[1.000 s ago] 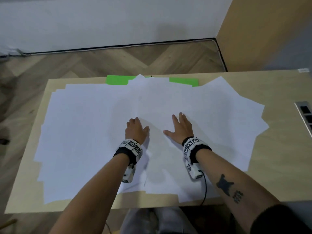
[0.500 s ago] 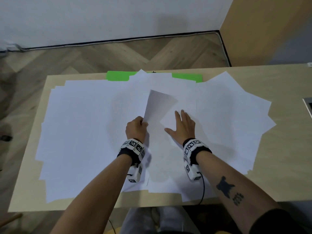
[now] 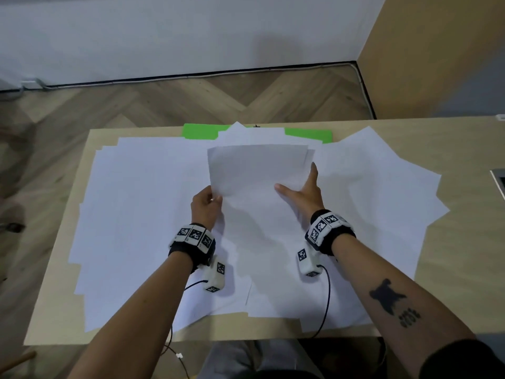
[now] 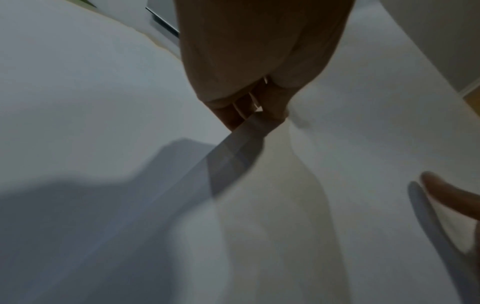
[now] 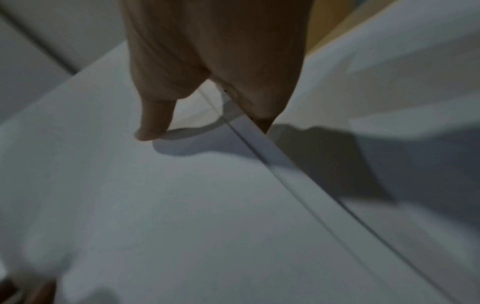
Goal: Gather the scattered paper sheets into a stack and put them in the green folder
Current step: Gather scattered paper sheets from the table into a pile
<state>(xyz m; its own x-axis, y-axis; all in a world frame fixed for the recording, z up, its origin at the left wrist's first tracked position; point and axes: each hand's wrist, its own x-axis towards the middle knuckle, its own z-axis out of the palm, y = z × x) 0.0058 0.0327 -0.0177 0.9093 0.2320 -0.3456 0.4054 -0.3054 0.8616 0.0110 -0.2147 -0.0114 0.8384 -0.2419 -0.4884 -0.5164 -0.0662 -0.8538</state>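
Several white paper sheets (image 3: 136, 214) lie overlapping across most of the wooden table (image 3: 464, 149). The green folder (image 3: 202, 131) lies at the table's far edge, its middle covered by paper. One sheet, perhaps more, (image 3: 257, 168) is lifted off the pile at the centre, its far edge raised. My left hand (image 3: 210, 201) (image 4: 249, 111) pinches that sheet's left edge. My right hand (image 3: 297, 184) (image 5: 205, 127) holds its right edge, thumb on top and fingers along and under the edge.
Bare table shows along the right side and the near edge. A grey object (image 3: 498, 181) sits at the far right, cut off by the picture. Thin cables (image 3: 326, 305) hang from both wrist cameras over the front sheets. Wooden floor lies beyond the table.
Both hands lay flat on the pile a second ago. The left hand then pinched a sheet's edge and raised it; now the right hand has taken the other edge and the sheet is up.
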